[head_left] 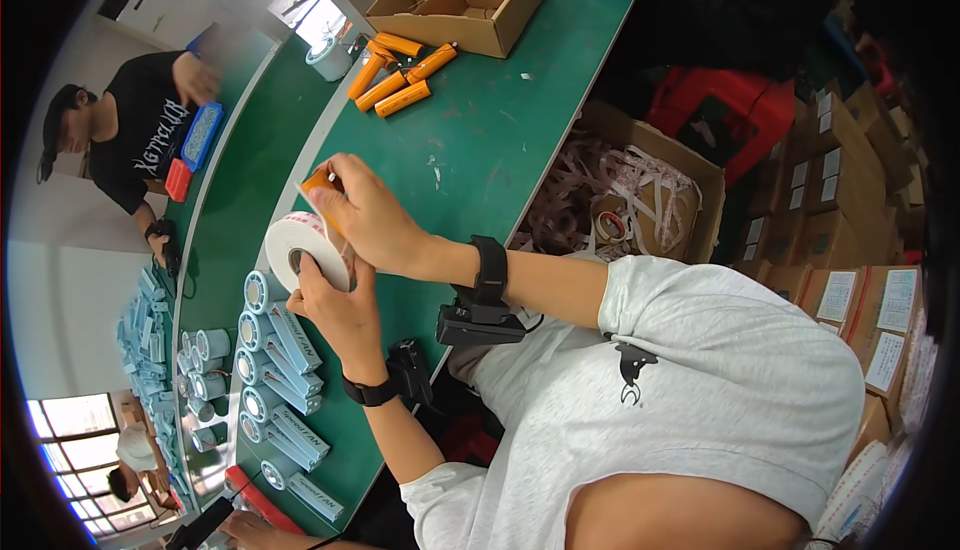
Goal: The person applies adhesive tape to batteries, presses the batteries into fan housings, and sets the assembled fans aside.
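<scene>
My left hand (340, 312) grips a wide roll of white tape with red print (282, 240), the thumb hooked into its core. Just above it, my right hand (372, 222) is closed around an orange cylindrical battery (318, 184). A strip of tape runs up from the roll along the battery; my fingers hide where the two meet. Several more orange batteries (405, 99) lie loose on the green table (480, 135), beyond my hands. Beside the roll stands a row of light-blue handheld fans (259, 328) with flat handles.
An open cardboard box (485, 25) with orange batteries stands at the far end. A carton of tape scraps (640, 200) sits beside the table, near a red stool (720, 115). Across the table, a person in black (135, 135) works near blue and red trays. Another person's hand (250, 530) shows at the bottom.
</scene>
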Demonstrator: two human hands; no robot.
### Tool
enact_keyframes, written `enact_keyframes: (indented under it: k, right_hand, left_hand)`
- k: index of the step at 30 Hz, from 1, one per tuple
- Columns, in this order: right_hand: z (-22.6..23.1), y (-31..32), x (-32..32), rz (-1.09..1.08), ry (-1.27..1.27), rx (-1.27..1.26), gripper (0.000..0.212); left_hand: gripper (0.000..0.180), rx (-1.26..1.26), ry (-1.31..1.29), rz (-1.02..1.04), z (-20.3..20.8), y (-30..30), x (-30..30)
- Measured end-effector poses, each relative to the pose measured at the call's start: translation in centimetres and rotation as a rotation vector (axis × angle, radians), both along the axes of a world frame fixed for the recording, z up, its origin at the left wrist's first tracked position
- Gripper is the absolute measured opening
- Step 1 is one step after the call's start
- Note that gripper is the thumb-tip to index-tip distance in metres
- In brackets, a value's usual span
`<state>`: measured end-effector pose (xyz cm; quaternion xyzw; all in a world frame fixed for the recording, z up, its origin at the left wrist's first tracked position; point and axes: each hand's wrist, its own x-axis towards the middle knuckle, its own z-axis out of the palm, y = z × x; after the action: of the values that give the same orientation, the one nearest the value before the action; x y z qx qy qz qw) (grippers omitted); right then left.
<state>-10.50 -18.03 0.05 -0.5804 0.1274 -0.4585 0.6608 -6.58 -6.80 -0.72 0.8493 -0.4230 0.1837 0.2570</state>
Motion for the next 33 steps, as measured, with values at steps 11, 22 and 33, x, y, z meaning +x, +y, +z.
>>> enact_keyframes:
  k: [11,22,33]
  right_hand:
    - [-0.6,-1.7,2.0,-0.052,0.066,0.081,0.02]
    - [2.6,-15.8,-0.8,-0.021,-0.508,0.245,0.018]
    - [0.6,-11.5,-7.0,0.359,-0.177,-0.044,0.028]
  left_hand:
    - [0.046,0.109,-0.209,-0.158,0.0,-0.5,-0.1]
    - [0.039,0.322,0.133,-0.418,0.9,-1.4,0.8]
    - [0.062,0.416,-0.653,0.122,5.2,2.0,10.0]
